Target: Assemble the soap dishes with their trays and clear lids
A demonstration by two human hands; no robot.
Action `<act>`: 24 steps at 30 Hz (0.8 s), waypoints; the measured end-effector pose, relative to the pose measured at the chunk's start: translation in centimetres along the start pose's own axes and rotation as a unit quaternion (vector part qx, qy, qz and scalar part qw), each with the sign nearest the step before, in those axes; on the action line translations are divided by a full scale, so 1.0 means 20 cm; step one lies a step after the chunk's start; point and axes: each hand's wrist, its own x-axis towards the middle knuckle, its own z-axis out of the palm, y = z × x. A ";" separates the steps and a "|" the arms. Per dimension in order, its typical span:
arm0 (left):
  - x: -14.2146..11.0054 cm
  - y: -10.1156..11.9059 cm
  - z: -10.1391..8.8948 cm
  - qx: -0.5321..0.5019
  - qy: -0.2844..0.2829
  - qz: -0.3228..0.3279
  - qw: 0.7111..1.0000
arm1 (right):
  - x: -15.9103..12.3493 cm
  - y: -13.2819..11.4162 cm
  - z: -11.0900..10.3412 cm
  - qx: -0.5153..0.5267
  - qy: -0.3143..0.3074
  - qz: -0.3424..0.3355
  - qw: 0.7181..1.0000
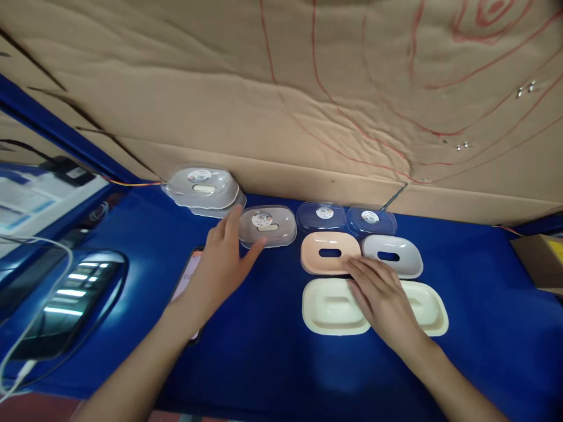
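My left hand (222, 255) has thumb and fingers spread around the near-left end of a soap dish (285, 231) with a clear lid and a round sticker. Whether it touches the lid I cannot tell. My right hand (380, 293) is stretched out flat, its fingertips at the right edge of a peach slotted tray (314, 264). Beside that lies a grey slotted tray (411, 261), partly covered by the hand. Two cream trays, one at left (316, 325) and one at right (440, 316), lie below; the hand covers parts of both.
Two clear lids, left (310, 217) and right (385, 223), lie behind the trays. Stacked lidded dishes (215, 176) stand at the back left by the cardboard wall (185, 105). A phone (189, 272) lies under my left forearm, and a dark glossy device (65, 305) with cables is further left.
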 end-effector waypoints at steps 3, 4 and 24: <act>-0.13 0.10 0.01 -0.032 0.022 0.143 0.989 | 0.01 0.01 0.02 -0.021 0.002 0.001 1.000; -0.18 0.14 0.01 -0.038 0.001 0.185 0.982 | 0.01 0.01 0.03 -0.024 0.005 0.003 1.000; -0.29 0.20 0.14 -0.336 -0.267 -0.013 0.903 | -0.03 -0.03 -0.12 0.198 0.072 0.012 0.977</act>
